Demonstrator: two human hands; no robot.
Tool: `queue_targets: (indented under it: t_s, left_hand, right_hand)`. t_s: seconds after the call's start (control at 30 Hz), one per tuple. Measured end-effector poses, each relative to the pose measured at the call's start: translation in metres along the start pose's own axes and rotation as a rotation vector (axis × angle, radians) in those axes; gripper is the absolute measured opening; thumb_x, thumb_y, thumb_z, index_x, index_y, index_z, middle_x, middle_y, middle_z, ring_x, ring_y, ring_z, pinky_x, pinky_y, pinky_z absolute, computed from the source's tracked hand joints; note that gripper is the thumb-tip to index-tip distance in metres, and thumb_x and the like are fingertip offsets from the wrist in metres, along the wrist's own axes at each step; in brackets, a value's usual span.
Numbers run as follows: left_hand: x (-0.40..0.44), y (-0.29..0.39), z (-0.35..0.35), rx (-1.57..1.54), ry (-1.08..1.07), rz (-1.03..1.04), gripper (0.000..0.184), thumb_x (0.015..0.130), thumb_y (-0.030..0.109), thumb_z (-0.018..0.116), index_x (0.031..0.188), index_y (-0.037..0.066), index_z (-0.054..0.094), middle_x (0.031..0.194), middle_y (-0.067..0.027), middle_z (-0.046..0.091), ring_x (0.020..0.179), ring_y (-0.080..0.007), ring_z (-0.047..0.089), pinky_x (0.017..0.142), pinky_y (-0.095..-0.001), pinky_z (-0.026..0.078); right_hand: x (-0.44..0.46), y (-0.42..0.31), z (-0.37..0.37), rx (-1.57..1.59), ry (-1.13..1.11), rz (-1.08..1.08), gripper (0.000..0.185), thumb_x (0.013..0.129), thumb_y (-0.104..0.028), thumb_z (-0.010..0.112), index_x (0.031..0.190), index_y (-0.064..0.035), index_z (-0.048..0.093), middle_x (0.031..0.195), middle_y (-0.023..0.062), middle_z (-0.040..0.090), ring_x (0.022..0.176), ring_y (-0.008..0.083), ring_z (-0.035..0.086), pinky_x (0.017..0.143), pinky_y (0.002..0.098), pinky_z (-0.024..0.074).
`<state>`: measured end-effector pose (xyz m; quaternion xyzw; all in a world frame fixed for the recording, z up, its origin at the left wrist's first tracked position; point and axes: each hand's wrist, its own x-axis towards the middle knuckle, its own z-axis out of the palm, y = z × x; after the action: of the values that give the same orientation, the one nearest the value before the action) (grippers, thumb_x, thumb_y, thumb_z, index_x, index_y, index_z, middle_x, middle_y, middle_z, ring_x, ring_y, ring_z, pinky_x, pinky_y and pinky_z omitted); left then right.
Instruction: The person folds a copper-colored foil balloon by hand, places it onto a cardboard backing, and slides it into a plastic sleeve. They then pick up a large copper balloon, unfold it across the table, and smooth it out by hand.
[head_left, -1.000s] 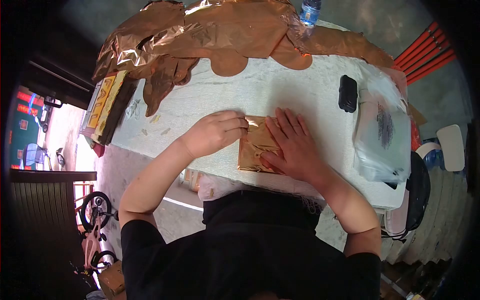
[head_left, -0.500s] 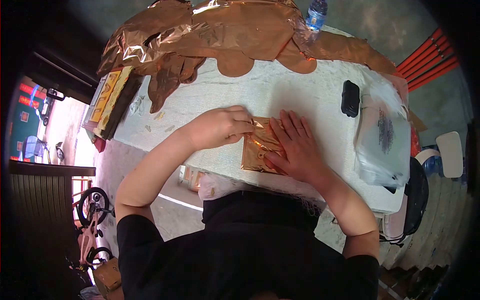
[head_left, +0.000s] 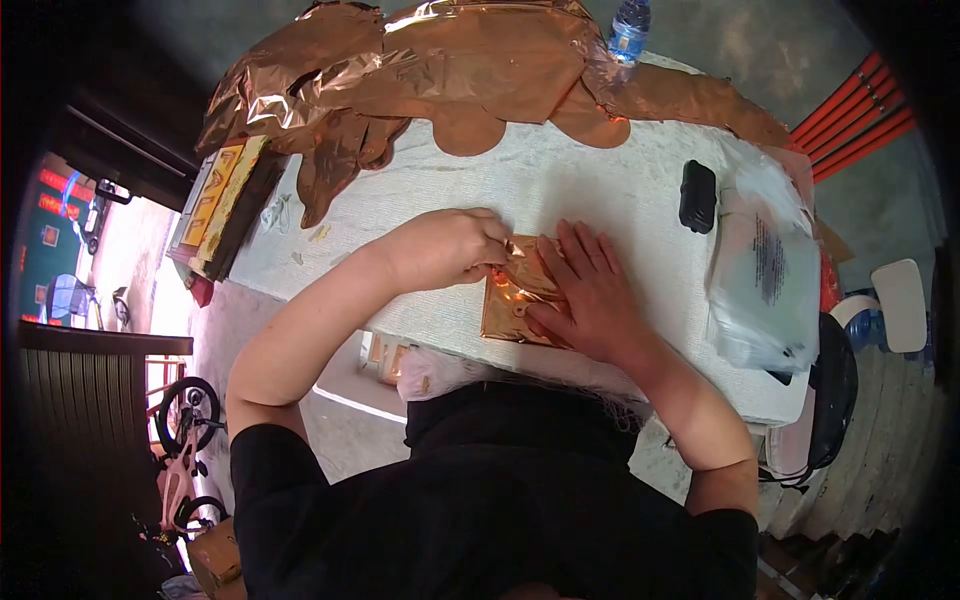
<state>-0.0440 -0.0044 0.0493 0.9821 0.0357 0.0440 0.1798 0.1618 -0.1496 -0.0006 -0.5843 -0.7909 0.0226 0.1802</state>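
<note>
A flat, shiny copper-gold foil piece (head_left: 505, 318), roughly square, lies near the table's front edge. A small round mark shows on its surface. My left hand (head_left: 452, 248) is closed at its upper left corner, with the fingertips pinching the foil edge; the exact grip is partly hidden by the knuckles. Flat across the foil's right side rests my right hand (head_left: 590, 295), fingers stretched out and the thumb over the lower part. The foil under the right palm is hidden.
Crumpled copper foil sheet (head_left: 470, 70) spreads along the table's (head_left: 430, 190) far edge beside a water bottle (head_left: 628, 32). On the right lie a black case (head_left: 698, 197) and clear plastic bags (head_left: 765, 290). A stack of printed packs (head_left: 215, 205) stands at left.
My left hand has shifted slightly, and the foil near its fingertips now looks more lifted and creased. My right hand stays almost in place.
</note>
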Motion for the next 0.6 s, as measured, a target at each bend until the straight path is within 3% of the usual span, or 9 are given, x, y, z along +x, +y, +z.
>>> queue_targets:
  t_s: [0.3,0.47,0.6]
  left_hand:
    - [-0.005,0.001,0.004,0.087,0.058,0.002,0.024,0.072,0.006,0.069,0.095,0.003,0.067,0.099,-0.0091,0.063,0.094,-0.0284,0.06,0.08,-0.0379,0.053]
    - [-0.013,-0.002,0.014,-0.04,0.319,-0.055,0.021,0.074,0.005,0.07,0.095,0.005,0.066,0.099,-0.0077,0.063,0.092,-0.0273,0.061,0.078,-0.0361,0.053]
    - [-0.016,-0.002,0.023,-0.052,0.368,-0.067,0.022,0.074,0.004,0.071,0.095,0.005,0.067,0.099,-0.0073,0.063,0.092,-0.0268,0.062,0.078,-0.0355,0.053]
  right_hand:
    - [0.0,0.0,-0.001,-0.009,0.005,-0.009,0.068,0.088,-0.049,0.057,0.137,-0.0029,0.045,0.144,0.0246,0.038,0.134,0.0401,0.035,0.113,0.0528,0.0213]
    - [0.0,-0.001,0.0,-0.013,0.004,-0.008,0.069,0.088,-0.049,0.056,0.138,-0.0022,0.044,0.145,0.0246,0.036,0.135,0.0401,0.034,0.113,0.0527,0.02]
    - [-0.001,0.0,0.001,-0.01,-0.002,0.003,0.069,0.088,-0.049,0.056,0.138,-0.0022,0.043,0.145,0.0248,0.036,0.135,0.0399,0.034,0.114,0.0523,0.0194]
